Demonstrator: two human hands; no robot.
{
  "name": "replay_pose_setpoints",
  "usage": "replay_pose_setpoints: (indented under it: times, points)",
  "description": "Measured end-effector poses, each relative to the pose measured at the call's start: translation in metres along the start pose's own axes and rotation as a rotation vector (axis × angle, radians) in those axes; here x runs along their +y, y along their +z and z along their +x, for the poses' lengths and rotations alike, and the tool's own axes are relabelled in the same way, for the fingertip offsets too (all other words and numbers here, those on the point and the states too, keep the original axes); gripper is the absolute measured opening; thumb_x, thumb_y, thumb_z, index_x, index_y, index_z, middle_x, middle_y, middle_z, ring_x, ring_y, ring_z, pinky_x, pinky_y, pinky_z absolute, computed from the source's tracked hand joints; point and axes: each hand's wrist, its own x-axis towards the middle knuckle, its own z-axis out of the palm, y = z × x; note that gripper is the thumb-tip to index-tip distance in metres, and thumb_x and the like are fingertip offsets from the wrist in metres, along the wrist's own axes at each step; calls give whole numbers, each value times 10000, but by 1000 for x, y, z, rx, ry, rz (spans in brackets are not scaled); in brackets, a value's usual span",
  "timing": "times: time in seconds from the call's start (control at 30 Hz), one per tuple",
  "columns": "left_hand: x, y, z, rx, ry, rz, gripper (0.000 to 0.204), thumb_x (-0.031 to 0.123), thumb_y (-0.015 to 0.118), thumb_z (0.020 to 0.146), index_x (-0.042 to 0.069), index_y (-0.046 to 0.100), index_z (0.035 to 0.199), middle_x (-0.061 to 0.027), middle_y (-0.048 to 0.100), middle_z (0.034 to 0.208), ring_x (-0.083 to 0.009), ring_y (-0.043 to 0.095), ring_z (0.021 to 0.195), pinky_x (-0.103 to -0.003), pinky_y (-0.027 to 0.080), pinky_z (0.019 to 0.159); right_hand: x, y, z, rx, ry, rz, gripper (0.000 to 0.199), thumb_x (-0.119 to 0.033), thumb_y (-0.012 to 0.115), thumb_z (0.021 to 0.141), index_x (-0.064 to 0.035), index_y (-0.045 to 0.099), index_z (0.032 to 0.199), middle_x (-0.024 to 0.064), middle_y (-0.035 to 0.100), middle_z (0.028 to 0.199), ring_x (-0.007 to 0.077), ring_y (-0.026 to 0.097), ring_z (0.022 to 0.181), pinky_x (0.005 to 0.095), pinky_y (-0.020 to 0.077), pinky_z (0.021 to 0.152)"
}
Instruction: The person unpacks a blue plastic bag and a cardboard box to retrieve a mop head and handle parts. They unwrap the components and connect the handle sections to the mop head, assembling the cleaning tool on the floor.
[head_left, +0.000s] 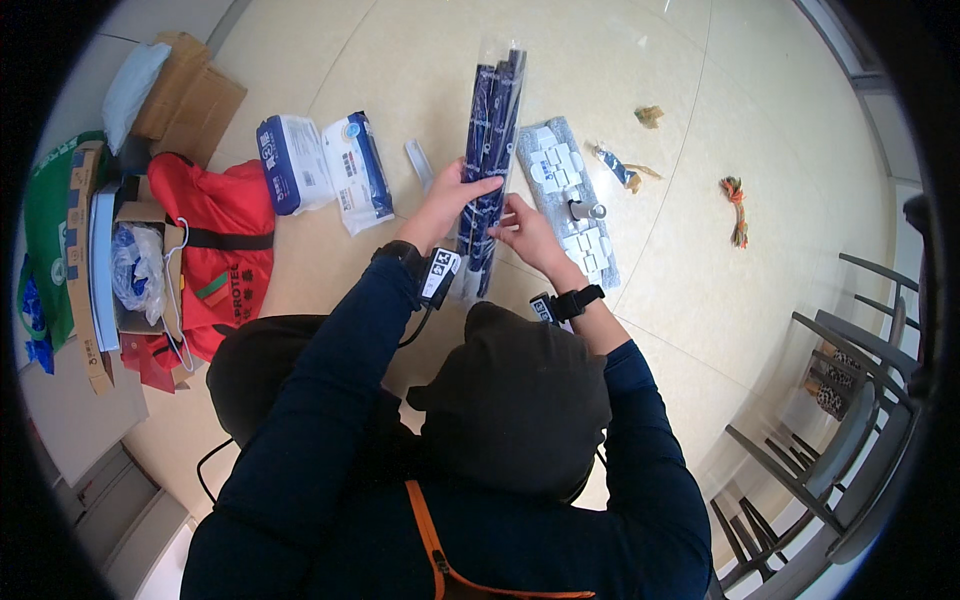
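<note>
A bundle of dark blue tubes [490, 110] in a clear plastic sleeve stands lengthwise in front of me, its far end sticking out beyond my hands. My left hand [452, 205] is wrapped round it from the left, thumb across the front. On the right side, lower down, the fingers of my right hand [532, 238] pinch the bundle's edge; whether they grip tube or only sleeve is hard to see. Just right of it lies a bubble-wrapped pack [549, 140] with white pieces, and a shiny metal cylinder [587, 210] by it. A pale plastic strip [418, 162] lies left of the bundle.
Two blue-and-white soft packs [300, 165] lie left on the tiled floor. Further left are a red bag [215, 200], an open carton [145, 212] and brown cardboard [190, 105]. A knotted rope [737, 210] and crumpled scraps [625, 170] lie right. Grey chairs [850, 480] stand at right.
</note>
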Motion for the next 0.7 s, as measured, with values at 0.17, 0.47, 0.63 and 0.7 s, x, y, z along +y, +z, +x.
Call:
replay_pose_setpoints:
  times: [0.17,0.47,0.63,0.7]
  points:
    - [-34,-10,-16,-18,-68,126,420,118,781,832,8,592,1190,-66,694,1042,-146,669,909,-290,549,790,12,6,-24,-189,115,-59,299,-162,775,837,-10,625,1046,96,680,875,205,662,790,345,533,719]
    - [-37,-19,-23,-286,-331,273,448,81,785,811,4,604,1213,-69,695,1081,-142,658,945,-293,527,860,-37,-107,28,530,-203,124,189,-214,653,953,-59,745,1008,55,688,934,140,645,781,292,523,700]
    - [-23,-13,-22,-393,-286,395,419,139,790,813,-3,642,1178,-70,709,1055,-132,657,934,-271,515,843,-60,-137,38,122,24,-75,311,-293,752,864,-3,753,976,91,735,847,156,669,784,286,524,763]
    - [-19,-15,-20,-450,-270,417,480,202,803,808,-15,634,1202,-79,703,1078,-141,642,976,-275,495,881,-64,-145,39,48,82,-237,404,-406,771,834,-15,768,938,72,728,823,157,658,765,309,516,748]
